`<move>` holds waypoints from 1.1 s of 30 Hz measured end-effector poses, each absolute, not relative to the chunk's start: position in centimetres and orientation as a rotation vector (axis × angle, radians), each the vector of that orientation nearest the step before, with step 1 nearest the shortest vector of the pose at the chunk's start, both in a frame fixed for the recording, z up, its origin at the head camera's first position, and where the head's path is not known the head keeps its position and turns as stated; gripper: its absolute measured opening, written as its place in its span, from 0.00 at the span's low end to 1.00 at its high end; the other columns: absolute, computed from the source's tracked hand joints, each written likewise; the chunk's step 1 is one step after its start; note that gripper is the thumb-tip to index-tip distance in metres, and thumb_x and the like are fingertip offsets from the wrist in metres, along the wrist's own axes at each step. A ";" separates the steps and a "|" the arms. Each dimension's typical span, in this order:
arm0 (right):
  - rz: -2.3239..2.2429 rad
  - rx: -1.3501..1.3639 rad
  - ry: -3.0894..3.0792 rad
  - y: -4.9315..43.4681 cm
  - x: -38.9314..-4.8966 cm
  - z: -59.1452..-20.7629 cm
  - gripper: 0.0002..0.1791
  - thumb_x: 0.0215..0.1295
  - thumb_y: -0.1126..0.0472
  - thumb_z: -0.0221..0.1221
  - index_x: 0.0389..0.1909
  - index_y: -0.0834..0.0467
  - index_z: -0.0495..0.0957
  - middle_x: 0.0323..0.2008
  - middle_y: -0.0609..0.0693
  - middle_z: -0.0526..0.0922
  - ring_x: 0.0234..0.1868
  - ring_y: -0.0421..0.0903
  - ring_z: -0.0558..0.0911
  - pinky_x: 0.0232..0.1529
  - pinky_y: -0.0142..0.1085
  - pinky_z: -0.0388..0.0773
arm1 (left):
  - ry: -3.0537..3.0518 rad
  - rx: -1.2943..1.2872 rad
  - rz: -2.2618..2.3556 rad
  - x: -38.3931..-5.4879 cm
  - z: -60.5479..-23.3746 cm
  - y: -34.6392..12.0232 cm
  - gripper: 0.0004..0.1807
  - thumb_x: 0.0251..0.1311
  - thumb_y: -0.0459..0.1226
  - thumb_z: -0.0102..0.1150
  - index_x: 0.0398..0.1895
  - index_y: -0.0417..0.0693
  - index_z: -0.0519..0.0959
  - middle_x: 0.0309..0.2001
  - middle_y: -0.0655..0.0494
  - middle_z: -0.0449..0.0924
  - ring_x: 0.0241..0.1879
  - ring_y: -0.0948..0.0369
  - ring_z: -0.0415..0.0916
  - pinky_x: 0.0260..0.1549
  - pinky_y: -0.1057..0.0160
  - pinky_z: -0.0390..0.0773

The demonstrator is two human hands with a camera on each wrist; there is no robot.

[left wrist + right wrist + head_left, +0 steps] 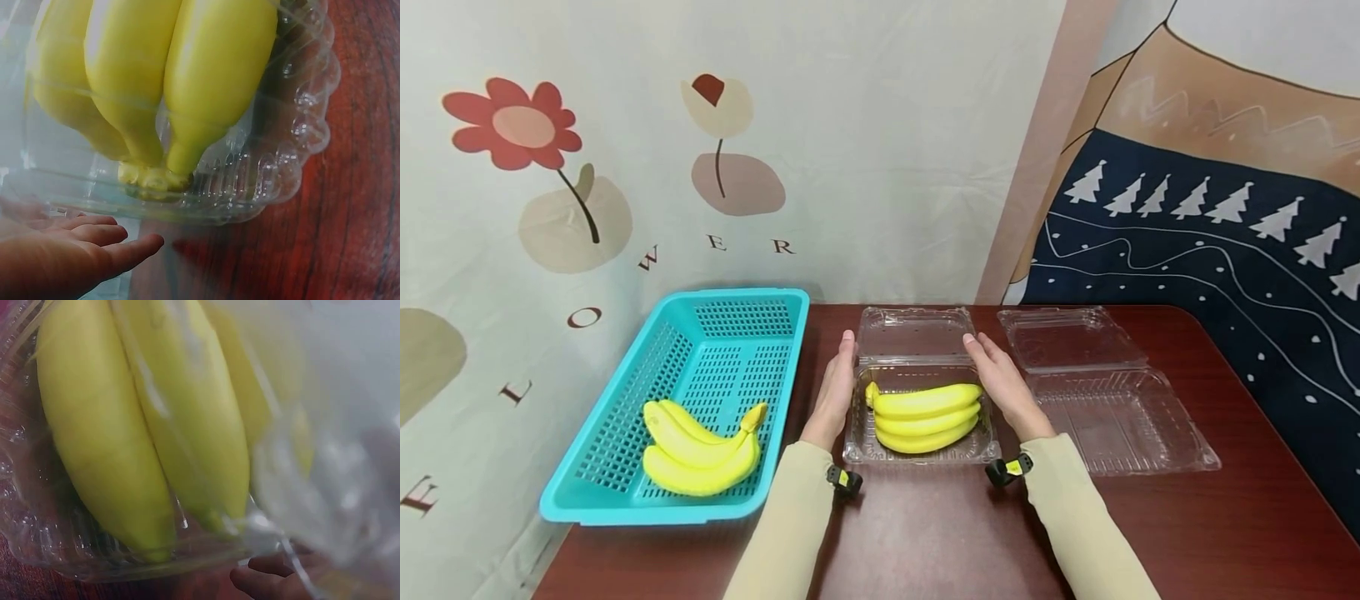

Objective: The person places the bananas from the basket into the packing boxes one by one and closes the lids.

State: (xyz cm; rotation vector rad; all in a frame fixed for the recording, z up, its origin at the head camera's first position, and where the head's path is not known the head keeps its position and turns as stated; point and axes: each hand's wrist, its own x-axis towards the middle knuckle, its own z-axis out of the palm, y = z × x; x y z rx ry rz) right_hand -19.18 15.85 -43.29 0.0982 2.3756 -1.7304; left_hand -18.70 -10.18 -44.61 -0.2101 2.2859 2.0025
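Observation:
A bunch of yellow bananas (pixel 927 418) lies in the base of a clear plastic clamshell box (pixel 917 458), its stem pointing left. The box's lid (pixel 914 335) is folded back on the far side. Along the box's left side stands my left hand (pixel 832 396), fingers straight and pointing away from me. My right hand (pixel 1006 385) flanks the opposite side, fingers likewise extended, near the hinge. In the left wrist view, the left hand (pixel 81 256) is beside the box wall by the stem (pixel 156 178). Right fingertips (pixel 256 581) show at the box's edge by the banana tips.
At the left sits a turquoise plastic basket (pixel 790 392) with another bunch of bananas (pixel 703 454) in it. A second clear clamshell box (pixel 1120 425), lid folded back, lies to the right on the dark red table (pixel 917 542). Printed cloth (pixel 887 150) hangs behind the table.

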 end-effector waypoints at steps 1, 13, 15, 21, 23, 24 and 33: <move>-1.740 0.104 2.370 15.8 -19.2 -43.3 0.47 0.80 0.34 0.42 0.83 0.62 0.44 0.82 0.60 0.48 0.80 0.59 0.54 0.78 0.54 0.53 | 2.286 -0.209 2.003 -18.7 -44.6 -10.2 0.50 0.73 0.71 0.28 0.82 0.43 0.56 0.81 0.46 0.54 0.81 0.50 0.47 0.78 0.48 0.49; -1.801 0.119 2.343 16.1 -18.8 -43.3 0.46 0.80 0.34 0.43 0.83 0.61 0.44 0.83 0.59 0.47 0.82 0.57 0.50 0.78 0.54 0.51 | 2.316 -0.201 1.991 -18.3 -44.2 -10.1 0.49 0.73 0.70 0.29 0.82 0.44 0.56 0.81 0.47 0.54 0.81 0.49 0.48 0.77 0.45 0.49; -1.811 0.113 2.344 16.0 -18.7 -43.2 0.46 0.80 0.34 0.42 0.84 0.60 0.44 0.83 0.59 0.47 0.82 0.57 0.50 0.78 0.53 0.51 | 2.322 -0.207 2.001 -18.1 -44.0 -10.0 0.48 0.74 0.70 0.29 0.82 0.46 0.57 0.81 0.48 0.55 0.80 0.50 0.49 0.78 0.46 0.49; -1.867 0.105 2.353 16.0 -18.7 -42.8 0.43 0.81 0.37 0.43 0.83 0.62 0.46 0.82 0.60 0.49 0.81 0.57 0.52 0.78 0.52 0.52 | 2.354 -0.190 2.075 -18.2 -43.7 -10.0 0.44 0.76 0.67 0.31 0.76 0.44 0.68 0.75 0.45 0.67 0.76 0.50 0.59 0.76 0.46 0.54; -1.892 0.096 2.351 16.1 -18.6 -42.6 0.42 0.82 0.39 0.43 0.83 0.63 0.47 0.82 0.61 0.50 0.81 0.57 0.53 0.78 0.52 0.52 | 2.362 -0.197 2.087 -18.3 -43.6 -9.9 0.43 0.76 0.66 0.31 0.74 0.44 0.71 0.72 0.43 0.70 0.74 0.49 0.62 0.75 0.45 0.56; -1.897 0.095 2.353 16.1 -18.6 -42.6 0.42 0.82 0.39 0.43 0.83 0.62 0.47 0.82 0.60 0.50 0.81 0.57 0.53 0.78 0.52 0.53 | 2.364 -0.207 2.088 -18.3 -43.5 -9.9 0.43 0.76 0.66 0.31 0.74 0.44 0.71 0.73 0.44 0.69 0.74 0.50 0.61 0.75 0.45 0.55; -1.862 0.045 2.386 16.3 -18.1 -41.9 0.43 0.82 0.37 0.42 0.83 0.61 0.46 0.82 0.59 0.49 0.81 0.56 0.52 0.78 0.52 0.53 | 2.391 -0.216 2.058 -17.6 -42.8 -9.8 0.43 0.78 0.64 0.31 0.79 0.43 0.63 0.79 0.46 0.59 0.80 0.50 0.51 0.77 0.46 0.50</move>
